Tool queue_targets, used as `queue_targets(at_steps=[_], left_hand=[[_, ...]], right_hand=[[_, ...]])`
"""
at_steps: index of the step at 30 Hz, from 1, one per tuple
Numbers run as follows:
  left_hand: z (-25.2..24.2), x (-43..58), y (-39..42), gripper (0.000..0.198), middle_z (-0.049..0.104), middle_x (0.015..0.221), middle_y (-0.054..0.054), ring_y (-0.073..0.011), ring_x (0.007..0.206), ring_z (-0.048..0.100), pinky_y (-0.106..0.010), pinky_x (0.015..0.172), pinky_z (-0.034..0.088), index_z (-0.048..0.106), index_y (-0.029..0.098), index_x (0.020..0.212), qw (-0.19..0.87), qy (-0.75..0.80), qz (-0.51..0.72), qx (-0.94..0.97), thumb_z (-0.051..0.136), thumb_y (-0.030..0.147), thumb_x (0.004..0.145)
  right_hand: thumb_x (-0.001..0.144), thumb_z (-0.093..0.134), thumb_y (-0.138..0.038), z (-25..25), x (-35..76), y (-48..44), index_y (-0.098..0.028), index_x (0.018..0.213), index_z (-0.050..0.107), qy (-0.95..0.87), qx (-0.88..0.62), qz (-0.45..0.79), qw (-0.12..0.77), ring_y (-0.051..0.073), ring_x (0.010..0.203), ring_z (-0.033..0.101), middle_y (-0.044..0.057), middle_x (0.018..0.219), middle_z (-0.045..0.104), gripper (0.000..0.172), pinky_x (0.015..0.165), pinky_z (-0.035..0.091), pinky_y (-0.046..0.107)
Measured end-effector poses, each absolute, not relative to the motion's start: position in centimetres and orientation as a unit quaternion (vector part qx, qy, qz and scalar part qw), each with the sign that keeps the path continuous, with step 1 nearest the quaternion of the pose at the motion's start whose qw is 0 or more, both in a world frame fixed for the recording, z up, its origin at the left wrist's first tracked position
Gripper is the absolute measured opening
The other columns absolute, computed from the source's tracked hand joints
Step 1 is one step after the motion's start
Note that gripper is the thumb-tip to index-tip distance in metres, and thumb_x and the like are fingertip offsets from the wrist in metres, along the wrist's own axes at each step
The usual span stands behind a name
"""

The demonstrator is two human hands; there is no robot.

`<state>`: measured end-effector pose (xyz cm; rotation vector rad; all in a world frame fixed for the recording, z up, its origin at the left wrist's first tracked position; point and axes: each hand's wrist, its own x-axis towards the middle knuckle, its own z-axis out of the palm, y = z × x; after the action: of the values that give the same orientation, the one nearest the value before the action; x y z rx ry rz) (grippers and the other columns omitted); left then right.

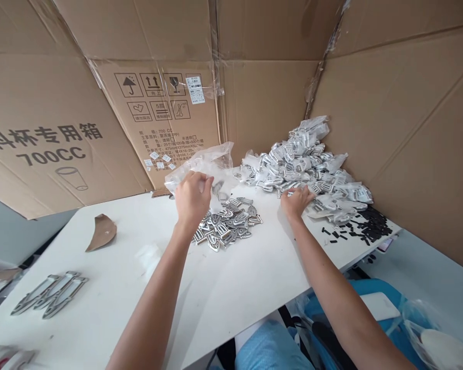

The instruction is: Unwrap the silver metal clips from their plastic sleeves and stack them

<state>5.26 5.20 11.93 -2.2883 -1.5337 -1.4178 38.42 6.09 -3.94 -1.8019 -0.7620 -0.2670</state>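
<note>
My left hand (pixel 193 198) is closed on a clear plastic bag (pixel 212 159), which hangs crumpled over a loose heap of metal buckle-like pieces (pixel 226 226). Some grey pieces show through the lower part of the bag. My right hand (pixel 296 202) is at the front edge of a large pile of small bagged metal pieces (pixel 289 164). Its fingers are curled together, and whatever lies between the fingertips is too small to make out.
Scattered small black pieces (pixel 374 223) lie by the table's right edge. On the left are a brown cardboard scrap (pixel 101 232) and several long metal frames (pixel 50 294). Tall cardboard walls (pixel 270 103) enclose the back and right. A blue tub (pixel 389 293) stands below.
</note>
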Motion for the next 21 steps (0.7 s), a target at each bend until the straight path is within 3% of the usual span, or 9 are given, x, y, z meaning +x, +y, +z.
queue_targets(at_steps=[6, 9, 14, 17, 21], left_hand=[[12.3, 5.2, 4.8, 0.020, 0.081, 0.100, -0.008, -0.0275, 0.087, 0.071, -0.038, 0.075, 0.046, 0.075, 0.023, 0.087, 0.022, -0.505, -0.409, -0.760, 0.066, 0.034, 0.101], [12.2, 5.3, 4.7, 0.028, 0.080, 0.095, -0.010, -0.0285, 0.080, 0.069, -0.039, 0.072, 0.045, 0.071, 0.023, 0.082, 0.063, -0.542, -0.410, -0.731, 0.062, 0.039, 0.103], [12.1, 5.4, 5.0, 0.042, 0.070, 0.067, -0.005, -0.0256, 0.065, 0.062, -0.038, 0.067, 0.041, 0.058, 0.025, 0.062, 0.009, -0.551, -0.372, -0.747, 0.066, 0.043, 0.099], [12.2, 5.4, 5.1, 0.049, 0.064, 0.059, -0.003, -0.0239, 0.061, 0.058, -0.037, 0.066, 0.038, 0.052, 0.025, 0.056, -0.009, -0.551, -0.378, -0.744, 0.065, 0.044, 0.099], [12.2, 5.5, 5.2, 0.046, 0.067, 0.061, -0.004, -0.0252, 0.065, 0.061, -0.037, 0.069, 0.040, 0.058, 0.025, 0.061, -0.036, -0.550, -0.387, -0.739, 0.063, 0.047, 0.101]], right_hand=[[0.078, 0.053, -0.011, -3.9, 38.5, 5.8, -0.009, 0.129, 0.069, -0.349, -0.744, -0.129, 0.555, 0.040, 0.138, 0.042, 0.025, 0.136, 0.056, 0.053, 0.122, 0.033, 0.059], [0.083, 0.049, -0.011, -3.1, 38.1, 5.5, -0.013, 0.141, 0.062, -0.366, -0.727, -0.140, 0.564, 0.038, 0.135, 0.046, 0.022, 0.136, 0.054, 0.059, 0.121, 0.035, 0.058], [0.092, 0.051, -0.023, -1.9, 35.6, 5.3, -0.019, 0.136, 0.061, -0.421, -0.650, -0.094, 0.625, 0.031, 0.112, 0.059, 0.016, 0.128, 0.056, 0.044, 0.112, 0.045, 0.051], [0.090, 0.062, -0.030, -1.8, 33.6, 5.4, -0.023, 0.132, 0.060, -0.433, -0.594, -0.024, 0.677, 0.023, 0.089, 0.054, 0.007, 0.113, 0.057, 0.043, 0.104, 0.049, 0.045], [0.078, 0.081, -0.033, -1.7, 31.1, 5.8, -0.030, 0.124, 0.063, -0.415, -0.502, 0.154, 0.743, 0.019, 0.080, 0.048, -0.005, 0.091, 0.051, 0.050, 0.087, 0.053, 0.034]])
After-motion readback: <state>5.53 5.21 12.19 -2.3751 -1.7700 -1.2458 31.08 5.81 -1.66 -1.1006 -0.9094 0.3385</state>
